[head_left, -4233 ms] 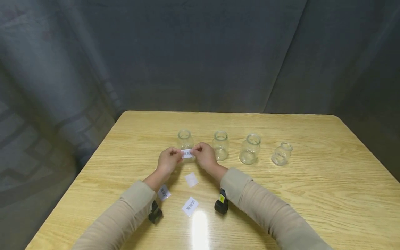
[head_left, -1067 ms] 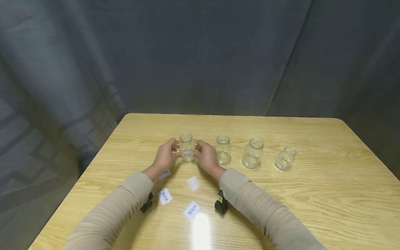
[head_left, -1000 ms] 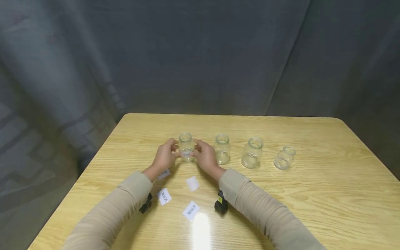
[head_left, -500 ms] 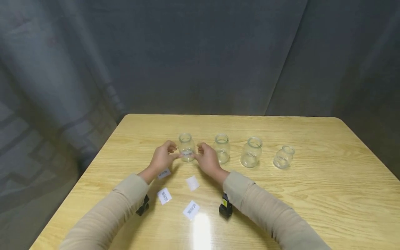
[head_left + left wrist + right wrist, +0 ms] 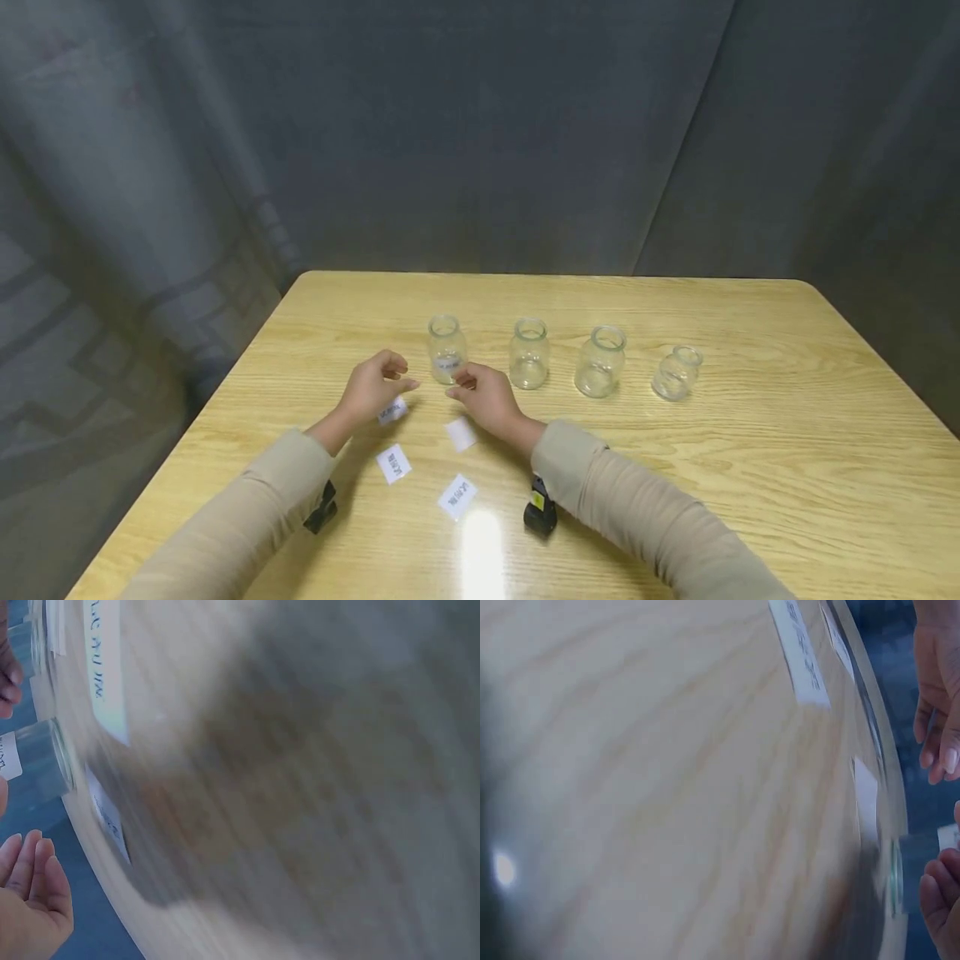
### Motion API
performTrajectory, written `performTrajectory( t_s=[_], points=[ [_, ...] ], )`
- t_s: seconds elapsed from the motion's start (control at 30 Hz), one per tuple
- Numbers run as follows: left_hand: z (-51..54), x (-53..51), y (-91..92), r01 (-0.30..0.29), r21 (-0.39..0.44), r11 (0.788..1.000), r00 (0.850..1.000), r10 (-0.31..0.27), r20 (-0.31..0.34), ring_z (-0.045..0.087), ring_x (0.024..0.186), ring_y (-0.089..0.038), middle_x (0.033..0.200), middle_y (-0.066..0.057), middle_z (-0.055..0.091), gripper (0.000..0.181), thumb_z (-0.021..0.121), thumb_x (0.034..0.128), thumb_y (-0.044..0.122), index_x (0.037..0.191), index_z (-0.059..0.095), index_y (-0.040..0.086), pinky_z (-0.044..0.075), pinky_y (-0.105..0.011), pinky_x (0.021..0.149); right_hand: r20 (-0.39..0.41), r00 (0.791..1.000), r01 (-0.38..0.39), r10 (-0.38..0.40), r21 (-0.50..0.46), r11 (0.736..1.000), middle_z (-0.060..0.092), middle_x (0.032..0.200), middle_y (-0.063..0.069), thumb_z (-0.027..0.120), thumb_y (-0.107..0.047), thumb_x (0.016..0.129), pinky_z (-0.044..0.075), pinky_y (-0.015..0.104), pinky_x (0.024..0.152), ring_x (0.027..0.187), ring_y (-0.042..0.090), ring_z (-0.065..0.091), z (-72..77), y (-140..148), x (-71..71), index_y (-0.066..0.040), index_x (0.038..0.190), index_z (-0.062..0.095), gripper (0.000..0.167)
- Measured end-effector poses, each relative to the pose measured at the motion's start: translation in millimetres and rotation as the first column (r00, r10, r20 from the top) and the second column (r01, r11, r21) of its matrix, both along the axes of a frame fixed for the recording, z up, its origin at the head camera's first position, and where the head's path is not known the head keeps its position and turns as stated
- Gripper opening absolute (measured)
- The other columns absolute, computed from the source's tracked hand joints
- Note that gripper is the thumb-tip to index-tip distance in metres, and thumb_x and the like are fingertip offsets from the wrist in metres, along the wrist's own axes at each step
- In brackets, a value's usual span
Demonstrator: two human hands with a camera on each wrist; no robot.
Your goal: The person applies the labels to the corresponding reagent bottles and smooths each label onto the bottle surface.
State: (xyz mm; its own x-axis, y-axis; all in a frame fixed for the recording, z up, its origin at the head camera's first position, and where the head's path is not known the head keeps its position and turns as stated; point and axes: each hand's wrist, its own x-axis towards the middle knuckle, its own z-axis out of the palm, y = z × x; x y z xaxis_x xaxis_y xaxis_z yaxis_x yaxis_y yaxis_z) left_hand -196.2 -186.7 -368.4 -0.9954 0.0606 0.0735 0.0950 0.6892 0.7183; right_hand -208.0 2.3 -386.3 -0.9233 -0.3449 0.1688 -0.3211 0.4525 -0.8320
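Note:
A clear glass jar (image 5: 446,338) with a white printed label (image 5: 448,364) on its front stands upright at the left end of a row. My left hand (image 5: 372,387) hovers to the left and in front of it, fingers loosely bent and holding nothing. In front of the jar's right side is my right hand (image 5: 486,401), its fingers relaxed and apart from the thumb, also holding nothing. Below the left hand lies a printed label (image 5: 392,410), partly covered. A blank white square of paper (image 5: 461,434) lies near the right hand.
Three more glass jars continue the row: one jar (image 5: 529,354), another jar (image 5: 600,362) and a smaller jar (image 5: 677,373). Two printed labels, a left label (image 5: 393,463) and a right label (image 5: 457,497), lie nearer on the wooden table (image 5: 787,433).
The label, earlier stretched between both hands, is now on the left jar. Both hands have let go and drawn back toward me, the left hand moving farther left.

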Motion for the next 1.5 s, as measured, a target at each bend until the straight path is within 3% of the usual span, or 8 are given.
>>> performTrajectory(
  t_s=[0.4,0.63,0.93,1.13,1.27,1.4,1.5],
  points=[
    [-11.1,13.4,-19.0,-0.025,0.012,1.0,0.998,0.025,0.053,0.052,0.09,-0.027,0.095,-0.013,0.057,0.035,0.067,0.0741,0.014,0.101,0.052,-0.003,0.045,-0.038,0.076,-0.023,0.996,-0.092,0.091,-0.018,0.996,0.061,0.088,0.009,0.066,-0.01,0.074,0.046,0.021,0.067,0.079,0.017,0.057,-7.2,-26.8,1.5,0.001,0.095,0.059,0.025],
    [-13.5,19.4,-24.6,-0.044,-0.02,0.999,0.992,0.046,0.121,0.05,0.095,-0.031,0.099,-0.013,0.056,0.034,0.067,0.0727,0.01,0.1,0.052,-0.003,0.042,-0.041,0.082,0.024,0.986,-0.165,0.165,0.012,0.986,0.059,0.082,0.005,0.066,-0.007,0.074,0.045,0.019,0.066,0.075,0.015,0.056,-10.9,-33.9,-1.8,0.002,0.095,0.059,0.024],
    [-15.6,21.5,-31.6,-0.076,-0.066,0.995,0.98,0.087,0.181,0.049,0.094,-0.029,0.098,-0.013,0.053,0.034,0.068,0.0719,0.01,0.099,0.053,-0.002,0.042,-0.042,0.079,0.059,0.97,-0.244,0.238,0.136,0.96,0.06,0.09,0.005,0.066,-0.013,0.075,0.044,0.021,0.073,0.084,0.015,0.055,-6.8,-44.7,-7.9,-0.001,0.102,0.058,0.031],
    [-17.5,20.9,-30.8,-0.068,-0.083,0.994,0.982,0.082,0.169,0.049,0.083,-0.024,0.094,-0.015,0.05,0.039,0.069,0.0707,0.011,0.101,0.052,-0.006,0.047,-0.032,0.067,0.027,0.97,-0.239,0.24,0.245,0.94,0.06,0.089,0.003,0.067,-0.014,0.074,0.044,0.02,0.073,0.083,0.013,0.055,-4.0,-54.0,-12.9,-0.002,0.104,0.058,0.034],
    [-18.5,19.4,-27.9,-0.05,-0.121,0.991,0.989,0.067,0.135,0.05,0.082,-0.023,0.092,-0.013,0.051,0.035,0.069,0.0706,0.009,0.098,0.054,-0.006,0.046,-0.032,0.069,-0.027,0.968,-0.223,0.248,0.354,0.908,0.054,0.076,-0.004,0.068,-0.016,0.072,0.041,0.017,0.066,0.072,0.008,0.05,-4.0,-60.2,-14.9,-0.004,0.105,0.059,0.036],
    [-19.2,19.1,-25.6,-0.017,-0.138,0.99,0.992,0.034,0.123,0.05,0.081,-0.022,0.089,-0.011,0.051,0.029,0.068,0.0712,0.005,0.095,0.055,-0.006,0.045,-0.034,0.071,-0.06,0.962,-0.204,0.266,0.486,0.85,0.047,0.07,-0.007,0.068,-0.021,0.073,0.038,0.016,0.058,0.068,0.007,0.044,-5.0,-64.5,-15.1,-0.009,0.108,0.06,0.038],
    [-19.1,19.5,-24.4,-0.012,-0.132,0.991,0.992,0.029,0.126,0.05,0.079,-0.021,0.087,-0.011,0.051,0.026,0.067,0.0714,0.004,0.093,0.055,-0.005,0.045,-0.033,0.069,-0.07,0.957,-0.199,0.281,0.546,0.814,0.05,0.074,-0.006,0.066,-0.023,0.074,0.038,0.016,0.058,0.07,0.007,0.046,-5.3,-66.9,-14.1,-0.012,0.107,0.061,0.035]
  ],
)
